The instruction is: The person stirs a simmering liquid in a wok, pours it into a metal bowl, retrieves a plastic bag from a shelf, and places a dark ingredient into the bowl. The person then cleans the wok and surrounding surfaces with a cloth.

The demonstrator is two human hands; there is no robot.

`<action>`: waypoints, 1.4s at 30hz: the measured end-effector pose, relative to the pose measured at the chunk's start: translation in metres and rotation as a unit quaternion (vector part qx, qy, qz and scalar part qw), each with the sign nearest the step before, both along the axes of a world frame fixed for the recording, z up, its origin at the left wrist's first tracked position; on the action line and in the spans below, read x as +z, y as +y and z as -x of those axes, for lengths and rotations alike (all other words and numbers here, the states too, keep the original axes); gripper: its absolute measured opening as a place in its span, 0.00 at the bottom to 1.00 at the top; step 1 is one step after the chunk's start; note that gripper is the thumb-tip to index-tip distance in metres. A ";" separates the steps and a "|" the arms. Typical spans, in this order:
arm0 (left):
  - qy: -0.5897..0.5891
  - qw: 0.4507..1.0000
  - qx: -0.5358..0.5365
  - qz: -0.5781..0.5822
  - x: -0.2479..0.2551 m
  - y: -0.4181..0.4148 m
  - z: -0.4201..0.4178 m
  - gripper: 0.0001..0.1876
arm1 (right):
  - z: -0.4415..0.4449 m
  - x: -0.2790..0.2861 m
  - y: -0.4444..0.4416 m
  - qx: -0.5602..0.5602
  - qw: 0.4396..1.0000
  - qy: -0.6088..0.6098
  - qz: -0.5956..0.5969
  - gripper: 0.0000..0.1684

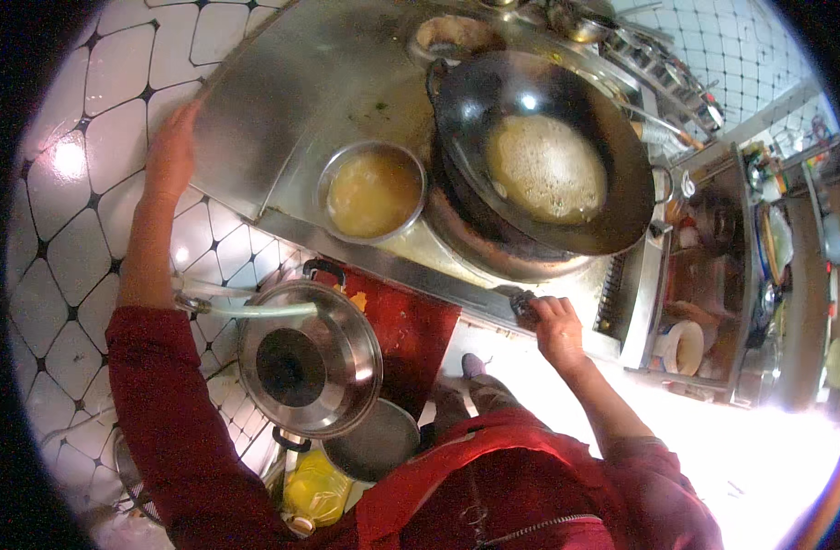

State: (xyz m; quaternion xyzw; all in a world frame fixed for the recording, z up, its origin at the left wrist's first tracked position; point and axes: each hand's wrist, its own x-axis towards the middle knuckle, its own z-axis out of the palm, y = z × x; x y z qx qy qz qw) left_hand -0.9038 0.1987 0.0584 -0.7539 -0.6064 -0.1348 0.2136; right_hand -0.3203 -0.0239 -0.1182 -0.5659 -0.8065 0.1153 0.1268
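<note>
My left hand (170,152) reaches to the outer edge of the steel stove top (241,130), beside the tiled wall. Its fingers point away from me and seem to lie along that edge; whether they grip anything is unclear. At the stove's front edge, my right hand (559,330) has its fingers around a small dark knob-like thing (524,306). Beyond it, a large black wok (626,179) sits tilted over a burner ring, with frothy pale liquid (547,168) pooled inside. Left of the wok stands a round steel bowl (321,206) of cloudy yellowish liquid (375,194).
Below the stove's left front are a large steel pan (354,337) with black handles, a pale hose (262,311), a grey pot (375,440) and a yellow bag-like thing (317,488). Steel containers (660,65) line the back; cluttered shelves (732,275) stand at right.
</note>
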 end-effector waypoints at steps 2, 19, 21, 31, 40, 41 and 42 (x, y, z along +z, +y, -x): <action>0.025 1.000 0.015 -0.009 -0.004 -0.004 -0.001 0.27 | -0.003 -0.004 -0.013 0.001 1.000 0.024 -0.005 0.28; 0.115 0.991 0.059 -0.034 0.006 -0.048 -0.095 0.35 | 0.049 -0.035 0.037 0.107 0.987 0.116 0.005 0.25; 0.118 0.986 0.118 -0.018 0.010 -0.053 -0.121 0.33 | 0.015 -0.031 0.025 0.101 0.988 0.115 -0.014 0.26; -0.009 0.993 0.118 -0.003 -0.036 -0.054 -0.137 0.22 | -0.059 -0.008 -0.006 0.102 0.993 -0.006 0.053 0.36; -0.483 0.772 0.292 0.292 -0.198 -0.033 -0.158 0.19 | -0.057 -0.014 -0.013 0.045 0.989 -0.036 0.133 0.38; -0.530 0.745 0.299 0.274 -0.202 -0.029 -0.158 0.17 | -0.056 -0.014 -0.013 0.035 0.989 -0.052 0.135 0.38; -0.552 0.741 0.293 0.247 -0.198 -0.023 -0.157 0.14 | -0.056 -0.015 -0.014 0.033 0.991 -0.039 0.123 0.38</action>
